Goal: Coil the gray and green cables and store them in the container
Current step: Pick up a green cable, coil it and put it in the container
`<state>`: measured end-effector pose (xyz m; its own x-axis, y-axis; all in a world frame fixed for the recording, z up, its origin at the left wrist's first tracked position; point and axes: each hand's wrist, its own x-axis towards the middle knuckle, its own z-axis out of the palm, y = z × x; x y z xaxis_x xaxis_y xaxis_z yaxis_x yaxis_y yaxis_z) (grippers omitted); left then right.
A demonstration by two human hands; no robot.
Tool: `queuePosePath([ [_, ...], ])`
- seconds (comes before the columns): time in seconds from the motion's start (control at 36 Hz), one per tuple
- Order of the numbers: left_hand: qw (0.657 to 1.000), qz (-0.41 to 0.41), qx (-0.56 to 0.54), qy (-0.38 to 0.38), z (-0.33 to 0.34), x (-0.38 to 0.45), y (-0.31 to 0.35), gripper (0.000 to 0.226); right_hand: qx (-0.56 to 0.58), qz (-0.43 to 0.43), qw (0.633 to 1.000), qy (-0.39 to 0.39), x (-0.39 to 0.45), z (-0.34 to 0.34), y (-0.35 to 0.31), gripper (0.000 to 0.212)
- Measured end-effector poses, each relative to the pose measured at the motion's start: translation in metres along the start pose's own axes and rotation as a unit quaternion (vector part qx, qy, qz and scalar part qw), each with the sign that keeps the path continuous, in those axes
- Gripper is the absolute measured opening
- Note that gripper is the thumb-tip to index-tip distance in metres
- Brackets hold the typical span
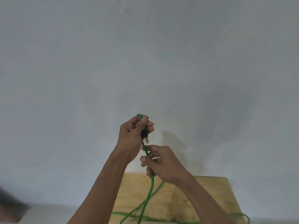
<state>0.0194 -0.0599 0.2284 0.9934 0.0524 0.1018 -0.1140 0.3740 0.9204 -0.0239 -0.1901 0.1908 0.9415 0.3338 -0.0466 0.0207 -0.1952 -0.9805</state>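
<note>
Green cable [151,185] held up in front of a plain pale wall [80,70]: a bend of it shows above the left hand [131,135], whose fingers are curled tight around it, with the dark plug [144,135] and its brass prongs sticking out just below that fist. Below the plug the cable runs straight down through the right hand [159,164], thumb and curled fingers pinching it. From there two strands drop and cross over a light wooden board [210,199], the rest trailing along the bottom edge.
</note>
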Motion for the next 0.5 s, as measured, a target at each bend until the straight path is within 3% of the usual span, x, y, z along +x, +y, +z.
queuePosePath([
  [0.11, 0.998, 0.041, 0.045, -0.011, -0.002, 0.006, -0.009, 0.014, 0.001, 0.019, 1.000, 0.016, -0.002, -0.008, -0.005, 0.015],
  [0.25, 0.972, 0.112, 0.204, -0.038, -0.010, 0.008, -0.017, 0.012, 0.045, 0.028, 0.998, 0.032, -0.009, -0.022, -0.010, 0.024],
  [0.42, 0.921, 0.123, 0.345, -0.133, -0.015, 0.010, -0.023, 0.017, -0.113, -0.034, 0.992, 0.053, 0.001, -0.045, -0.032, 0.013],
  [0.5, 0.922, 0.101, 0.343, -0.149, -0.013, 0.007, -0.022, 0.033, -0.232, -0.097, 0.966, 0.061, 0.012, -0.062, -0.043, 0.008],
])
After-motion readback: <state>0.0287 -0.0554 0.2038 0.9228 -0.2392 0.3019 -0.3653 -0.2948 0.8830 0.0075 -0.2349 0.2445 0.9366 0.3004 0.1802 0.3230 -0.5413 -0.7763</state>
